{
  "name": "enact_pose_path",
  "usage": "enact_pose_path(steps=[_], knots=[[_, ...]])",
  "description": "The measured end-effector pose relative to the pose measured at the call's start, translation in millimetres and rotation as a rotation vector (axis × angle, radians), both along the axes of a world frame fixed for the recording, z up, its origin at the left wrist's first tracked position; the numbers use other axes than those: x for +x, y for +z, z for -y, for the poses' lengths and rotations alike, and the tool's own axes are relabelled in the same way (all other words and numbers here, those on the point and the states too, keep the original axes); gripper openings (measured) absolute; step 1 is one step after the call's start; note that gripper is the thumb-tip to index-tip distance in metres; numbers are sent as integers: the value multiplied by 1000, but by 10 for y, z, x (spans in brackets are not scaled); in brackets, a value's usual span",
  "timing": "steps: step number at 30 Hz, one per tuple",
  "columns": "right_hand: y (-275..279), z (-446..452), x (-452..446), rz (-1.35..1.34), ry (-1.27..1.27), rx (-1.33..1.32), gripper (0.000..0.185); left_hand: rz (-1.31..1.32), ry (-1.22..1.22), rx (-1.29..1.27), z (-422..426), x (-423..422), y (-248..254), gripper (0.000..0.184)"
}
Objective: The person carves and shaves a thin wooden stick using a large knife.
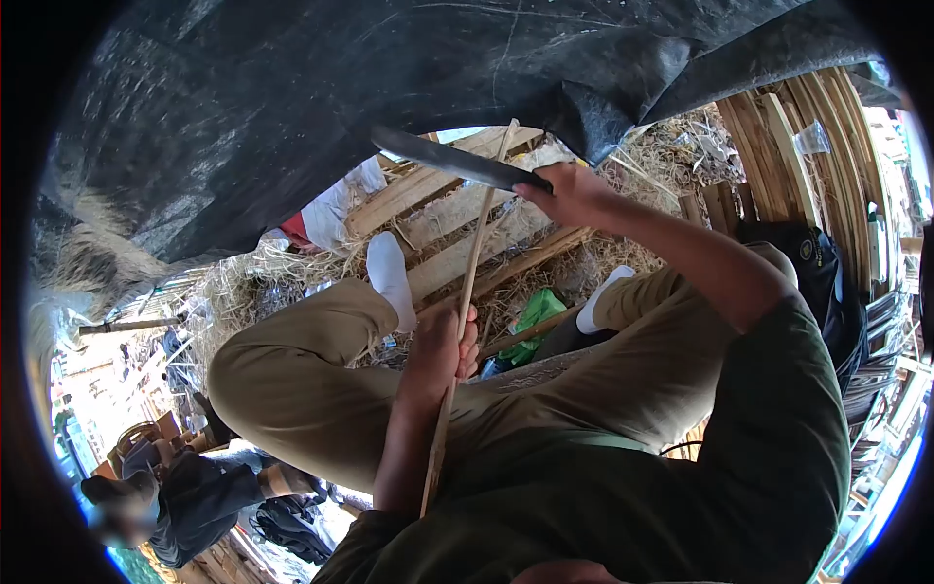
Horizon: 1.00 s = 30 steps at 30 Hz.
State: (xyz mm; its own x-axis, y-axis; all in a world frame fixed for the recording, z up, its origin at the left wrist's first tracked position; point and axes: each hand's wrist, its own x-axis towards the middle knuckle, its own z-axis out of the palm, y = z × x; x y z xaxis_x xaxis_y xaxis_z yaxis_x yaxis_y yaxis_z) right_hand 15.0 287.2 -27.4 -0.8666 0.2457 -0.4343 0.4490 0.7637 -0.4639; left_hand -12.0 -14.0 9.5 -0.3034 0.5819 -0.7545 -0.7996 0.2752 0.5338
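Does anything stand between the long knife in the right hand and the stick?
Nothing visible does. The long knife, held in the right hand, crosses the stick near its far end; whether they touch, I cannot tell. The left hand grips the stick lower down, clear of the crossing.

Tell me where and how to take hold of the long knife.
Best by the handle end of the knife, coming from the right of the picture, where the right hand already grips it. The long blade points away from that side and crosses the wooden stick in view, so the handle looks safest; the fist partly hides it.
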Motion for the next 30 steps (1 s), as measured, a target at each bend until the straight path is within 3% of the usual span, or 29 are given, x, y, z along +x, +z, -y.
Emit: enact_pose_path(steps=[1, 7, 10, 14, 17, 20, 24, 27, 30], knots=[[197, -116, -113, 134, -131, -13, 46, -13, -35, -6, -30, 0, 20, 28], [109, 153, 10, -47, 61, 157, 53, -15, -58, -29, -67, 14, 108, 28], [16, -27, -56, 90, -45, -55, 56, -29, -64, -20, -6, 29, 32, 27], [73, -214, -121, 138, -171, -83, 54, -37, -90, -29, -67, 38, 89, 27], [-10, 161, 20, -60, 10, 23, 54, 8, -65, -21, -45, 9, 64, 32], [-125, -3, -57, -22, -101, -145, 53, 4, -78, -14, 11, 27, 39, 34], [-53, -283, -140, 78, -182, -72, 60, -60, -86, -28, -66, 70, 105, 29], [193, 192, -34, 149, -59, -161, 61, -8, -71, -32, -74, 16, 122, 25], [155, 312, 23, 50, 106, -114, 60, 11, -59, -38, -50, 26, 94, 27]])
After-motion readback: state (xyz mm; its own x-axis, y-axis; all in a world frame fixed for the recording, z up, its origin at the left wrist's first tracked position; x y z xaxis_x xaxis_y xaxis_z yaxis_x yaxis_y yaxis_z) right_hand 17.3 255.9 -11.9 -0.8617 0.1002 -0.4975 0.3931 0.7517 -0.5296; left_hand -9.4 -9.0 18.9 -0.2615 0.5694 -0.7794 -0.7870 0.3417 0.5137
